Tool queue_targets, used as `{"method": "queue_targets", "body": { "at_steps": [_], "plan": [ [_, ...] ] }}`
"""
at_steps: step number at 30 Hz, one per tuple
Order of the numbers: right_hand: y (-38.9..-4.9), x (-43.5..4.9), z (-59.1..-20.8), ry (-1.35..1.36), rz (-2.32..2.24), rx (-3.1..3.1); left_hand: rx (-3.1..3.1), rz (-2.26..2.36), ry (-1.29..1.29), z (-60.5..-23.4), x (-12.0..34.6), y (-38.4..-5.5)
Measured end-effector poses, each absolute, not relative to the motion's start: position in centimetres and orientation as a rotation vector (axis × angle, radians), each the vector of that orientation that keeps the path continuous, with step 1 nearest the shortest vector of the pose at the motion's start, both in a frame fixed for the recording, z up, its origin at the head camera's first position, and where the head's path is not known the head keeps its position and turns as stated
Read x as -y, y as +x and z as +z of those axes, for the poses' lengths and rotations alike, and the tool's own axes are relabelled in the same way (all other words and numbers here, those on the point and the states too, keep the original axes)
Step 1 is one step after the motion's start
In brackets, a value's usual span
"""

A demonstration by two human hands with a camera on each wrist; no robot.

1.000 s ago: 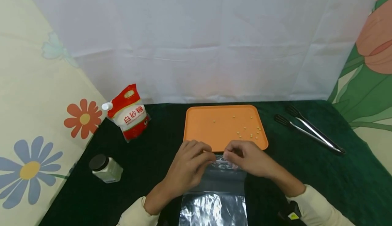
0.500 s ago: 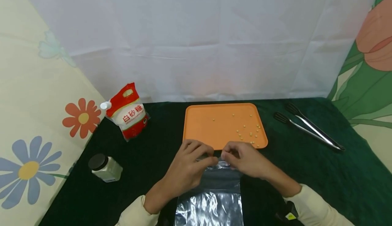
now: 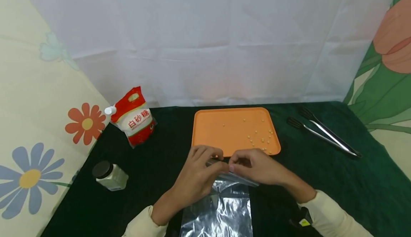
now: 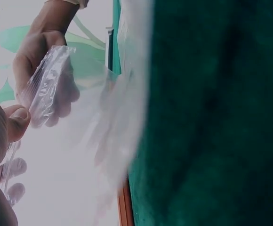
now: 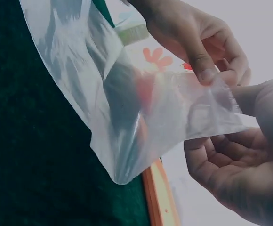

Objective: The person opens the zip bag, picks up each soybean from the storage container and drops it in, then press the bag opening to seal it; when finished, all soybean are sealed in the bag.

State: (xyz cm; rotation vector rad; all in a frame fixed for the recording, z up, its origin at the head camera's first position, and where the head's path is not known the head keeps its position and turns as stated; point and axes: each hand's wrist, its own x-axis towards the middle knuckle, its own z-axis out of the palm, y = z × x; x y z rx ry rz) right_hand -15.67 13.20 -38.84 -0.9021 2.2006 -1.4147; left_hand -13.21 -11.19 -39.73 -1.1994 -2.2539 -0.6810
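A clear plastic bag point(image 3: 218, 213) hangs toward me from both hands, its lower part shiny over the dark green cloth. The left hand point(image 3: 200, 174) pinches the bag's top edge between thumb and fingers. Close beside it, the right hand point(image 3: 257, 167) pinches the same edge, and a flap of film slants out below its fingers. In the left wrist view, the left thumb point(image 4: 19, 115) presses on the crinkled edge, with the right hand point(image 4: 42, 66) behind the film. The right wrist view has the film point(image 5: 212, 108) stretched between the two hands.
Just beyond the hands lies an orange tray point(image 3: 208, 130) with several small yellowish beads or grains. Metal tongs point(image 3: 324, 133) lie at the right. On the left are a red and white bag of sugar point(image 3: 136, 119) and a black-lidded jar point(image 3: 112, 178).
The right hand has shifted slightly left, closer to the left hand. The bag's top part has folded into a slanting flap, and its lower part has moved slightly left.
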Motion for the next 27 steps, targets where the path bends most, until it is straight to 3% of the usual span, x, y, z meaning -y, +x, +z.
{"method": "queue_targets", "body": {
  "at_steps": [15,27],
  "plan": [
    [-17.0,-13.9,-39.7,-0.712,-1.578,-2.183,2.174,-0.768,-1.233,-39.4,11.0,-13.3],
    [-18.5,-15.3,-40.4,-0.606,-1.528,-2.223,2.133,-0.755,-1.412,-38.5,11.4,-13.1]
  ]
}}
